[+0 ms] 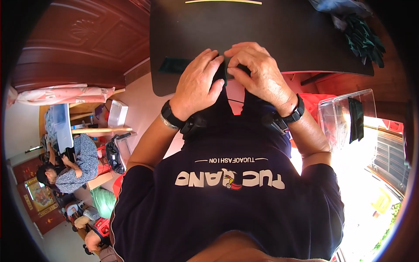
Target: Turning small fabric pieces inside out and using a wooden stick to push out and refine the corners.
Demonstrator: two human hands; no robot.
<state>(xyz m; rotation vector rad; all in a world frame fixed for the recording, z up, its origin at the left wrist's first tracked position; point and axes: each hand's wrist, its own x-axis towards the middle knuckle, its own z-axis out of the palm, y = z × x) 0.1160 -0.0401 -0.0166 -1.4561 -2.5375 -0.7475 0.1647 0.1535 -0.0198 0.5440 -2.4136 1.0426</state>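
At the near edge of the dark table (262, 28), my two hands meet over a small, dark green, flat piece (221, 74), apparently cloth. My left hand (198, 83) is closed on it, with the thumb on its near end and the fingers along its far end. The fingers of my right hand (259, 72) are curled in a pinch at its right side; what lies between those fingertips is mostly hidden. Left of my left hand, another dark green strip (172, 65) lies flat on the tabletop.
A bundle of dark green pieces (364, 41) and a clear plastic bag (342, 6) lie at the far right. A thin pale stick (223, 1) crosses the far tabletop. To the right stands a clear plastic box (338, 115). Another person (80, 163) sits at the left.
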